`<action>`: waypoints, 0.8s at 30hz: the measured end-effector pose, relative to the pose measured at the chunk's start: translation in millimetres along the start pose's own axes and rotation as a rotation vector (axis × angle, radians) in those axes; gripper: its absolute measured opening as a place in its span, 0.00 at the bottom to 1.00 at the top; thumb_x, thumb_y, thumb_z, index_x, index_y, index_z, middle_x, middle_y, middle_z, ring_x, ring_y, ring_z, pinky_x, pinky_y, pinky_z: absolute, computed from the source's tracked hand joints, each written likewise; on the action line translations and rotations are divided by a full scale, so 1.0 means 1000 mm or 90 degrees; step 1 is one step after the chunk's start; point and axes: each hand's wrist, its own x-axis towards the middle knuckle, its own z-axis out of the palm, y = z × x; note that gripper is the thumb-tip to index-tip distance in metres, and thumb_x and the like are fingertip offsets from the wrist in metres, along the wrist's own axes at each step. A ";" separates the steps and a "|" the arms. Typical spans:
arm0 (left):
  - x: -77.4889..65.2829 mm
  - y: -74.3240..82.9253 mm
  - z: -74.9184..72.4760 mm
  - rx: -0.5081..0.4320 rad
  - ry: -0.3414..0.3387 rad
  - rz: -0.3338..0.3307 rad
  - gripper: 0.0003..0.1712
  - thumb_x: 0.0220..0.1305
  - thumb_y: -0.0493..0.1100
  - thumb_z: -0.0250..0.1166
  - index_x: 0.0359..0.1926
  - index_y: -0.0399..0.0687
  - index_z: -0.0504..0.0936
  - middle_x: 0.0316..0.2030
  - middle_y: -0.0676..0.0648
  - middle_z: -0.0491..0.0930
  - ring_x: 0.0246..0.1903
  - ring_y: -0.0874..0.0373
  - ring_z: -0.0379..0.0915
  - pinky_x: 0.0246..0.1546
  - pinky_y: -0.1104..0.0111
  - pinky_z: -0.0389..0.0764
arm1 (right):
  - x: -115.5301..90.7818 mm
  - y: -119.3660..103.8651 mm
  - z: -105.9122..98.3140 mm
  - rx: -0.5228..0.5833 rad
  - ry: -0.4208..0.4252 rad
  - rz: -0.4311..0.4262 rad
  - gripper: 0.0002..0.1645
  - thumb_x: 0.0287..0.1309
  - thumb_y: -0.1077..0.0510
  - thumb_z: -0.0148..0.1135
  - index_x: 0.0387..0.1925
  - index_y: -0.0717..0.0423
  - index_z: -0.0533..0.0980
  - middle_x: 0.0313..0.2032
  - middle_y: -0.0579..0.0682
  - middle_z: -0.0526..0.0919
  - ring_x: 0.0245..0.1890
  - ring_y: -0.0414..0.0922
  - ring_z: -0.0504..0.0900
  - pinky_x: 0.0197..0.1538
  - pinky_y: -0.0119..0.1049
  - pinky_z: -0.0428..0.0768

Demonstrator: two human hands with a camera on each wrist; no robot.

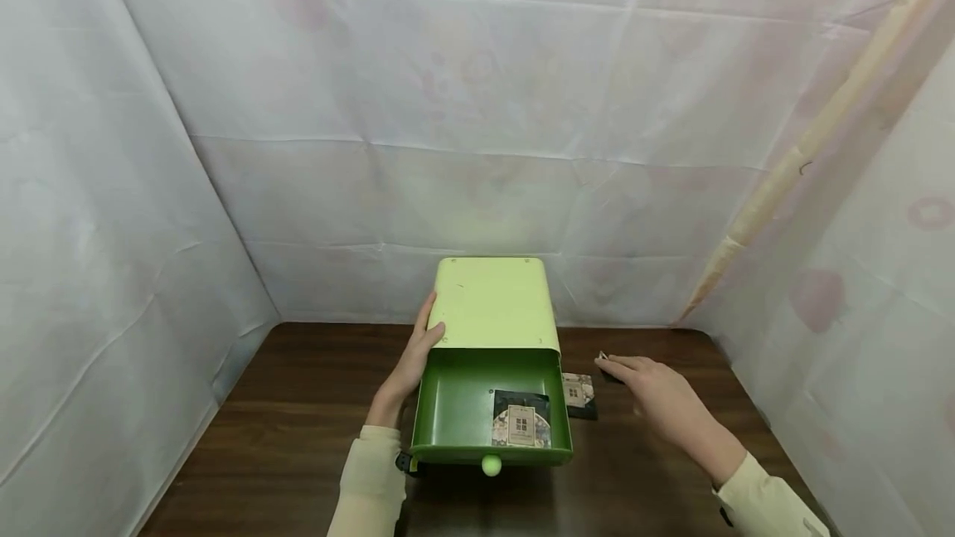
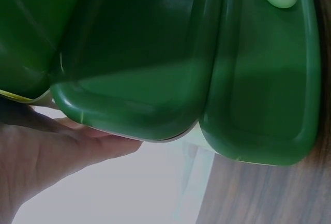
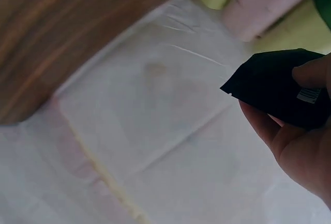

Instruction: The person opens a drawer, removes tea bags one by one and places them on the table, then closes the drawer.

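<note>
Right hand (image 1: 660, 400) pinches dark packet (image 3: 271, 81), right of green cabinet (image 1: 492, 305). Left hand (image 1: 409, 365) spread against cabinet's left side. Second packet (image 1: 521, 421) sits in pulled-out drawer (image 1: 453, 404); third packet (image 1: 580, 393) on bench (image 1: 298, 429), beside cabinet.

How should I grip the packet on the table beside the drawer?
Probably pinch the packet by its right edge, coming from the right: it looks thin and flat, and in the head view that edge is free while the drawer hides its left one. The right hand holds another packet.
</note>
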 end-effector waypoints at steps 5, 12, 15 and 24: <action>0.001 -0.012 0.000 -0.003 0.005 0.008 0.33 0.75 0.48 0.39 0.73 0.57 0.33 0.72 0.50 0.29 0.69 0.52 0.25 0.64 0.40 0.38 | -0.004 0.013 0.021 0.052 -0.072 0.062 0.42 0.39 0.77 0.63 0.60 0.54 0.70 0.56 0.55 0.76 0.38 0.48 0.79 0.23 0.34 0.68; -0.002 0.006 0.005 0.001 -0.010 -0.001 0.33 0.75 0.44 0.37 0.72 0.51 0.31 0.72 0.44 0.26 0.69 0.49 0.24 0.64 0.40 0.39 | -0.010 0.033 0.053 0.075 -0.098 0.093 0.40 0.41 0.77 0.63 0.60 0.55 0.70 0.55 0.56 0.76 0.40 0.50 0.80 0.25 0.35 0.69; -0.004 0.009 0.005 0.003 -0.009 -0.006 0.33 0.75 0.44 0.37 0.72 0.52 0.31 0.72 0.44 0.26 0.69 0.49 0.24 0.64 0.40 0.39 | -0.013 0.036 0.066 0.067 -0.100 0.090 0.38 0.42 0.77 0.62 0.59 0.54 0.71 0.54 0.56 0.77 0.44 0.52 0.79 0.26 0.36 0.71; -0.004 0.008 -0.003 -0.019 -0.009 -0.006 0.34 0.75 0.45 0.38 0.73 0.53 0.31 0.72 0.47 0.27 0.69 0.49 0.24 0.64 0.38 0.36 | -0.011 0.046 0.098 0.062 -0.085 0.101 0.32 0.47 0.74 0.59 0.56 0.53 0.74 0.49 0.54 0.81 0.31 0.46 0.80 0.19 0.34 0.66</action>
